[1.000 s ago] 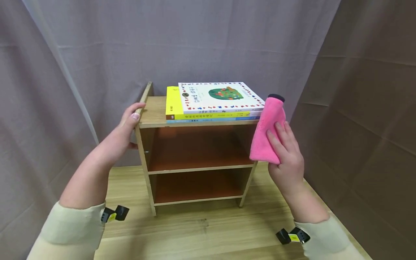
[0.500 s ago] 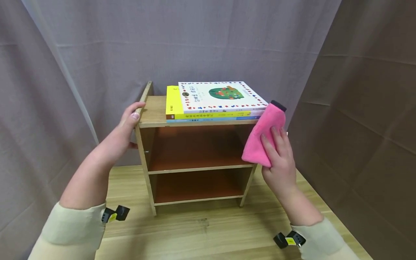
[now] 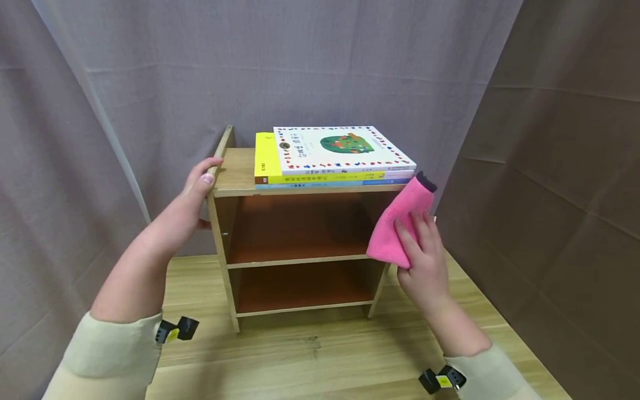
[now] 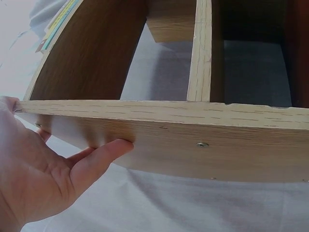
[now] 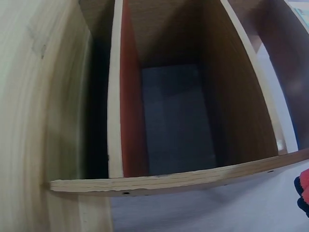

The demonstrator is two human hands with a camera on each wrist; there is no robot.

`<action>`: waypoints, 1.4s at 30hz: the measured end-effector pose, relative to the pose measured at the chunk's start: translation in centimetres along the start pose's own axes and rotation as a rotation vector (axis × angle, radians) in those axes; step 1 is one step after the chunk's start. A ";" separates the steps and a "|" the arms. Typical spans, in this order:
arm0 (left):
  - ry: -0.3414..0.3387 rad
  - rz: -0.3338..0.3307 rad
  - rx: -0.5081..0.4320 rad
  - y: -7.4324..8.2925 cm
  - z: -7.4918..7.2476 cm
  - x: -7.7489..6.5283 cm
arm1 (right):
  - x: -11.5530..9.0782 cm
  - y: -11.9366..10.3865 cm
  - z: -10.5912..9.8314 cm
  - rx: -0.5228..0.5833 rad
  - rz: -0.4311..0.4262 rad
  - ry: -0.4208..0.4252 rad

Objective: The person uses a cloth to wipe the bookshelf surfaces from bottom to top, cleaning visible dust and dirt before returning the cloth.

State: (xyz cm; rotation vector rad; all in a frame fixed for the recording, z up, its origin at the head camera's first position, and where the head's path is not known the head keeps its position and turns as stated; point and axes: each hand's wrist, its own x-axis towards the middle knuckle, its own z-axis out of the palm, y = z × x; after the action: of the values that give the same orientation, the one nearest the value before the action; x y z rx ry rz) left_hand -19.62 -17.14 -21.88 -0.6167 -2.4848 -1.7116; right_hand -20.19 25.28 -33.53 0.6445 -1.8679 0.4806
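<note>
A small wooden shelf (image 3: 300, 259) with brown-red boards stands on the floor. My left hand (image 3: 197, 186) grips the upper left side panel, some fingers over its edge; in the left wrist view, a digit of the left hand (image 4: 53, 169) presses the panel's outer face. My right hand (image 3: 425, 255) holds a pink cloth (image 3: 400, 222) with a dark edge against the shelf's upper right side panel, fingers spread over it. The right thumb is hidden. Only a scrap of the cloth (image 5: 305, 186) shows at the right wrist view's edge.
A stack of books (image 3: 335, 150), white one on top and yellow and blue below, lies on the top board, its right end close to the cloth. Grey curtains (image 3: 325, 66) hang behind, and a brown fabric wall (image 3: 560, 166) stands at right. The floor (image 3: 280, 355) is wood-patterned.
My right hand has slid the pink cloth down and a little left along the right side panel, uncovering the books' right corner. The left hand has stayed in place.
</note>
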 end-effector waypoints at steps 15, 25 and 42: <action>-0.011 -0.001 0.000 0.1 -0.1 0.0 | -5.1 -0.2 1.0 -0.012 -0.010 -0.116; -0.016 -0.001 -0.009 0.0 -0.2 0.0 | -7.0 -0.2 1.8 -0.017 -0.010 -0.118; 0.123 0.004 -0.046 -1.5 0.8 -1.5 | -7.3 -0.7 1.9 -0.007 0.021 -0.110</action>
State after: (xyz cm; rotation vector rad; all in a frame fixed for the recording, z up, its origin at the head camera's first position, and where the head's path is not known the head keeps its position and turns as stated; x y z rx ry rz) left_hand -18.58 -17.26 -23.93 -0.5033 -2.3662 -1.7527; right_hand -18.93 25.11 -41.04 0.6589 -1.9810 0.4599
